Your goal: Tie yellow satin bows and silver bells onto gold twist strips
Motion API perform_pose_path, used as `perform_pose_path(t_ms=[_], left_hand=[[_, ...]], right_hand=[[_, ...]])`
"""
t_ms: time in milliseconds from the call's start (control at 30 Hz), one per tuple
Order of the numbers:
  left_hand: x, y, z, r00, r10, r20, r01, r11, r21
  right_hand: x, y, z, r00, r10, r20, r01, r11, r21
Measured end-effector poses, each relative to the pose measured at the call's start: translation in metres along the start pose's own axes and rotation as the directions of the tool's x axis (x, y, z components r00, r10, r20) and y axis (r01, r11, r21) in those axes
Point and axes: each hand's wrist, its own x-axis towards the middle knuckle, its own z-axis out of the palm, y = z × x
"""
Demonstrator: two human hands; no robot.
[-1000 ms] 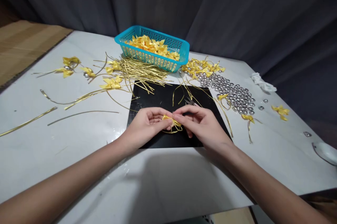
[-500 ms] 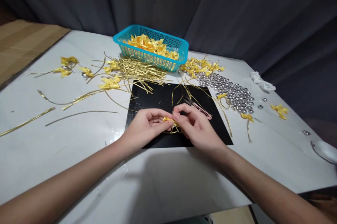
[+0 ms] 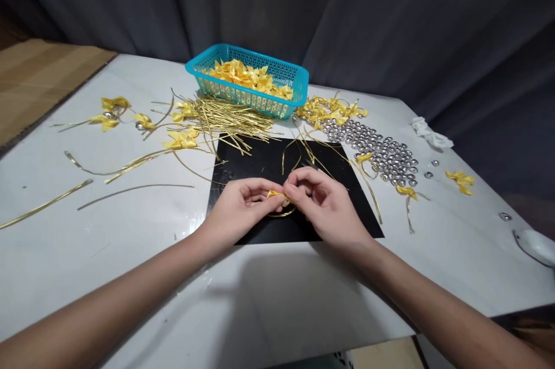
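The white table (image 3: 108, 253) carries everything here, and both forearms cross its near edge toward the middle. Directly under the fingers lies a black mat (image 3: 260, 163), its near edge just behind the wrists. Far beyond the fingertips, at the table's back, stands a teal basket (image 3: 225, 91) heaped with yellow bows. Between the basket and the fingers, to their far left, a loose heap of gold wire ties (image 3: 225, 117) spills onto the mat's far edge. Beyond and to the right of the fingers spreads a patch of small silver bells (image 3: 377, 149), with a cluster of finished yellow bows (image 3: 329, 110) just behind it. Well to the left of the fingers, a few more bows and long gold strands lie scattered on the bare table.

The left hand (image 3: 243, 207) and the right hand (image 3: 325, 201) meet over the mat's near half. Both are closed in a pinch: the thumb and forefinger of each hand grip 1 small yellow ribbon bow (image 3: 276, 194), held between the 2 sets of fingertips just above the mat. A thin gold wire loop (image 3: 281, 214) hangs from the bow and curves beneath the fingertips; whether it rests on the mat cannot be told.
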Motion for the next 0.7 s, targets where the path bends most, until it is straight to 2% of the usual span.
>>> perform_pose_path(t_ms=[167, 367, 567, 633, 700], left_hand=[[0.0, -0.001, 0.001, 0.998, -0.062, 0.018, 0.062, 0.998, -0.001], [-0.001, 0.002, 0.003, 0.998, -0.058, -0.015, 0.059, 0.998, 0.031], [-0.002, 0.001, 0.003, 0.999, -0.046, -0.02, 0.047, 0.996, 0.071], [-0.003, 0.0, 0.002, 0.999, -0.041, -0.014, 0.042, 0.998, 0.057], [-0.003, 0.001, 0.002, 0.999, -0.044, -0.017, 0.044, 0.998, 0.051]], right_hand=[[0.001, -0.006, -0.005, 0.996, 0.006, -0.088, -0.003, 1.0, 0.025], [-0.001, -0.011, -0.006, 0.999, -0.032, -0.033, 0.036, 0.994, 0.1], [-0.007, -0.02, -0.004, 0.998, -0.048, -0.051, 0.055, 0.99, 0.129], [-0.007, -0.022, -0.004, 0.999, -0.006, -0.046, 0.016, 0.978, 0.21], [-0.006, -0.023, -0.004, 0.992, 0.124, -0.014, -0.111, 0.928, 0.356]])
